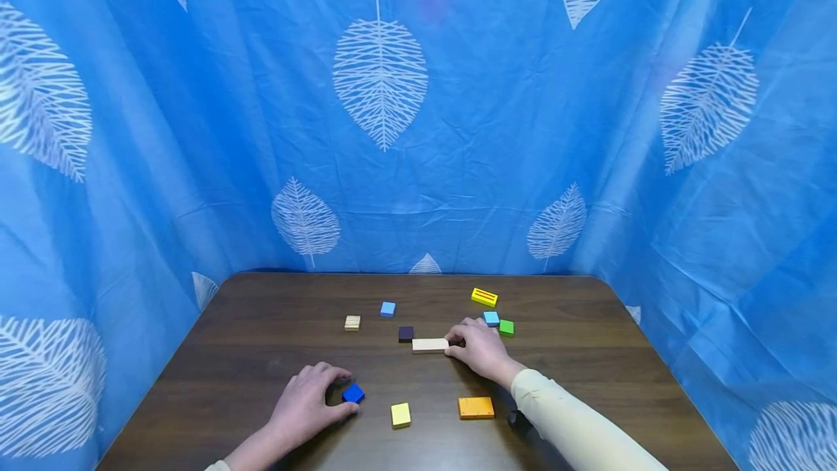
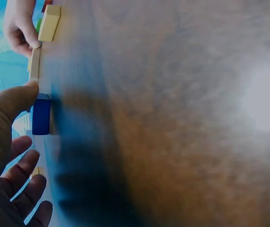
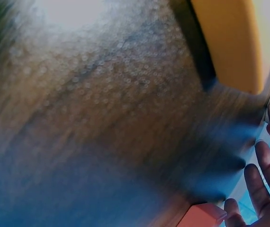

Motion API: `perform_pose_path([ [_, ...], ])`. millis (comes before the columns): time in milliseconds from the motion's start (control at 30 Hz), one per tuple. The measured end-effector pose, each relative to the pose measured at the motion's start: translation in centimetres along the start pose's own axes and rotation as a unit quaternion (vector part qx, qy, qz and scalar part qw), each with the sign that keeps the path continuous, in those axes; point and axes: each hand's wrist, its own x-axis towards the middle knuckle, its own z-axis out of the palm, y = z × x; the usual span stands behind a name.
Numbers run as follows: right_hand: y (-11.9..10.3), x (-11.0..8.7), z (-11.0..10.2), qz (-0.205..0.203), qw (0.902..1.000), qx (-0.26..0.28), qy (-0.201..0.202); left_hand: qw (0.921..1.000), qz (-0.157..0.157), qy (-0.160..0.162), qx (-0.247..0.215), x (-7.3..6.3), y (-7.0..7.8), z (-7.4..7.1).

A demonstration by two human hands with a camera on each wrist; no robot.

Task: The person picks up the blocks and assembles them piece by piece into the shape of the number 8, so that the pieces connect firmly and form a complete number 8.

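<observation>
My left hand [image 1: 307, 402] is spread around a small dark blue block [image 1: 353, 393], thumb on the near side and fingers on the far side. In the left wrist view the blue block [image 2: 41, 116] lies between thumb and fingers, which do not look closed on it. Farther right, my right hand [image 1: 480, 347] pinches the right end of a long cream block [image 1: 429, 346] between thumb and fingers. Just behind the cream block's left end sits a dark, nearly black block [image 1: 405, 334]. A light blue block [image 1: 491, 319] and a green block [image 1: 506, 328] lie beside the right hand's knuckles.
Toward the front are a pale yellow block [image 1: 401, 415] and an orange block [image 1: 476, 408]. Farther back lie a striped beige block [image 1: 352, 323], another light blue block [image 1: 388, 309] and a bright yellow block [image 1: 484, 297]. A blue leaf-patterned curtain [image 1: 458, 166] surrounds the brown table [image 1: 261, 340].
</observation>
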Motion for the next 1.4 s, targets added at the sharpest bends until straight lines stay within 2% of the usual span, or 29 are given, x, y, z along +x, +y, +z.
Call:
perform_pose_path([
  [267,0.14,0.01,0.02,-0.001,1.0,-0.001,0.002,0.9996,-0.023,0.013,0.008,-0.49,-0.1,0.44],
  [500,0.03,-0.05,0.05,-0.001,1.0,0.0,0.004,0.9995,-0.014,0.026,0.006,-0.91,-0.13,0.26],
  [833,-0.05,0.05,-0.06,0.001,1.0,-0.001,-0.004,0.999,-0.01,0.042,0.01,-0.75,-0.26,0.33],
  [1133,-0.02,-0.06,-0.08,-0.001,1.0,-0.001,-0.004,0.9994,-0.016,0.027,0.017,-0.67,-0.44,0.27],
  [1400,0.02,0.03,-0.1,-0.005,1.0,-0.001,0.0,0.9992,-0.016,0.032,0.016,-0.58,-0.53,0.36],
])
